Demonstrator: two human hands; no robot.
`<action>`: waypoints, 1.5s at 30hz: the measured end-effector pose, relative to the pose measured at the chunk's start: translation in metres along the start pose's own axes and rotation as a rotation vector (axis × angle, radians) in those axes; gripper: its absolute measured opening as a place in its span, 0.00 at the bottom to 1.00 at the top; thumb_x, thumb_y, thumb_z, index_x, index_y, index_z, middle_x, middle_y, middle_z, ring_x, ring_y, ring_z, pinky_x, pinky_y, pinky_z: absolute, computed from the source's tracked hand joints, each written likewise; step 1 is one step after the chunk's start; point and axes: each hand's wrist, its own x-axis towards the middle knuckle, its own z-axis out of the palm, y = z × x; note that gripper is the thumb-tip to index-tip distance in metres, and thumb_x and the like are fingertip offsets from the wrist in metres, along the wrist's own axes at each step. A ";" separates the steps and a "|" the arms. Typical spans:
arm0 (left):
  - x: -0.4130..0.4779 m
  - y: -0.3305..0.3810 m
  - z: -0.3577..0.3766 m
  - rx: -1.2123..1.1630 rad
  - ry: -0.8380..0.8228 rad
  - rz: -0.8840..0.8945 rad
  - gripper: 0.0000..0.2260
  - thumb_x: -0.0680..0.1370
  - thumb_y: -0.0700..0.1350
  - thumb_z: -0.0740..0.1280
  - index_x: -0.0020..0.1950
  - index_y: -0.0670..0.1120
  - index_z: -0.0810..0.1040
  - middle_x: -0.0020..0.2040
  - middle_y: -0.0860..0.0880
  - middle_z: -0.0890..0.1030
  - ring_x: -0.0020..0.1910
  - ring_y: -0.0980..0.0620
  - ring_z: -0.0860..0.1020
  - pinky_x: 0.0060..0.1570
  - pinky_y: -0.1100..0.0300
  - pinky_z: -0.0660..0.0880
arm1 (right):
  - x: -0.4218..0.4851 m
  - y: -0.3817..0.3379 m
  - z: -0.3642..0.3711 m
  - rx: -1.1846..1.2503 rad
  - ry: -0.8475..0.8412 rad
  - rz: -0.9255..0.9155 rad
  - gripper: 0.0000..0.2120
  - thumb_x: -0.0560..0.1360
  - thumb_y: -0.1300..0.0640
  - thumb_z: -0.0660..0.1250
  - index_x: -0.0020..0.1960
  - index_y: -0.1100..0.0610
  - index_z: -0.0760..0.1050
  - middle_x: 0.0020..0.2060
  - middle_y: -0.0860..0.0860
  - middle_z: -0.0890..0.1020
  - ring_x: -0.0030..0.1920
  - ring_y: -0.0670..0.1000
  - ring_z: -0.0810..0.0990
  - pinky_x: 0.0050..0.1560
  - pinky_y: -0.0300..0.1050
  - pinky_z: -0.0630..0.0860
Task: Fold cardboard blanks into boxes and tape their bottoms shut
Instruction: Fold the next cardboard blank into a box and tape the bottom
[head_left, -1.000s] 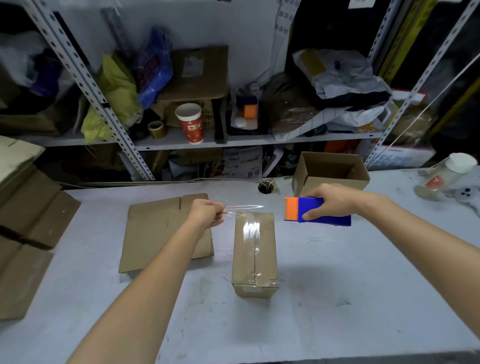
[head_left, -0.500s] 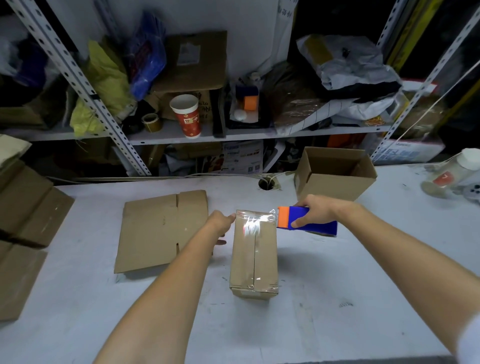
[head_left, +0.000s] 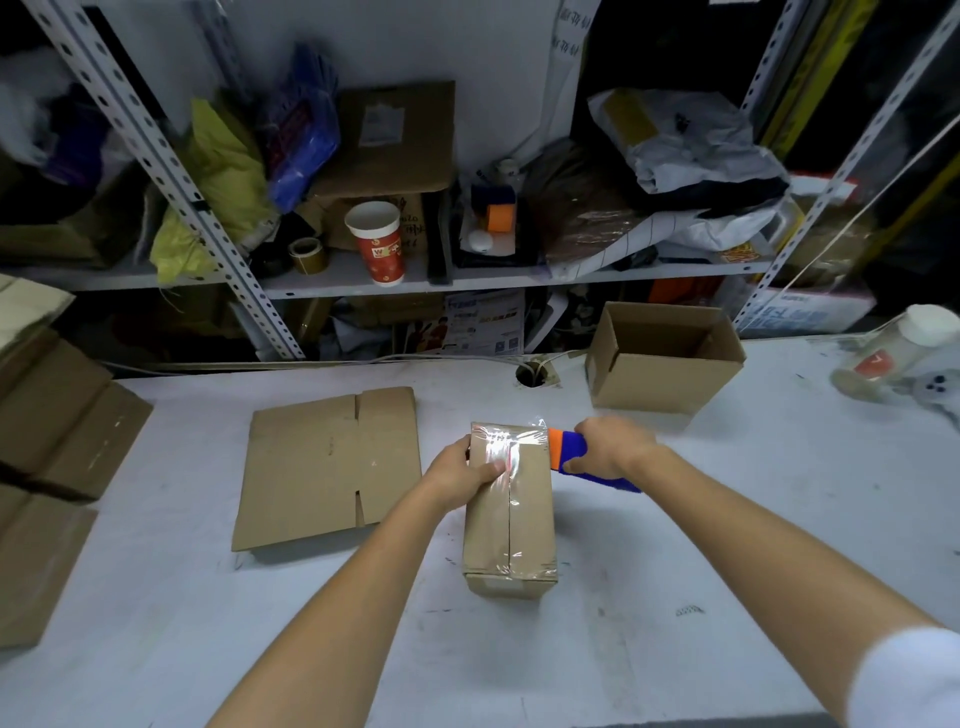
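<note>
My left hand grips the taped box, centred on the table, thumb flat on its top tape. My right hand clasps the blue-orange tape dispenser, touching the box's 1 o'clock corner. A flat cardboard blank lies at the box's 9 o'clock.

Most of the blue-and-orange plastic tape dispenser is covered by the gripping right hand. The left hand has its fingers hidden behind the far left side of the taped brown cardboard box, only the thumb showing on top. The stack of flat brown cardboard is cut by the left edge, the clear lidded plastic jar is blurred and cut by the right edge, and the print on the red paper cup is too small to read.
</note>
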 end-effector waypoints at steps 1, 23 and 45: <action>0.000 0.000 0.000 -0.010 -0.001 -0.002 0.18 0.77 0.50 0.72 0.66 0.52 0.75 0.57 0.52 0.81 0.56 0.49 0.80 0.59 0.49 0.78 | -0.001 0.000 0.010 0.037 -0.006 0.027 0.25 0.74 0.37 0.68 0.63 0.51 0.72 0.54 0.51 0.80 0.52 0.53 0.79 0.51 0.48 0.77; -0.037 -0.008 0.003 -0.191 0.111 0.004 0.15 0.78 0.41 0.69 0.63 0.51 0.77 0.54 0.52 0.82 0.53 0.51 0.81 0.52 0.55 0.79 | -0.055 0.001 0.073 0.975 0.163 0.071 0.30 0.79 0.38 0.63 0.76 0.51 0.67 0.67 0.50 0.76 0.67 0.53 0.75 0.64 0.49 0.71; -0.079 0.029 -0.036 -0.349 0.224 0.202 0.17 0.80 0.55 0.67 0.68 0.53 0.76 0.57 0.51 0.83 0.56 0.49 0.81 0.60 0.46 0.78 | -0.078 -0.085 0.002 1.258 0.223 -0.287 0.31 0.81 0.40 0.60 0.80 0.46 0.56 0.73 0.42 0.68 0.73 0.47 0.67 0.73 0.47 0.67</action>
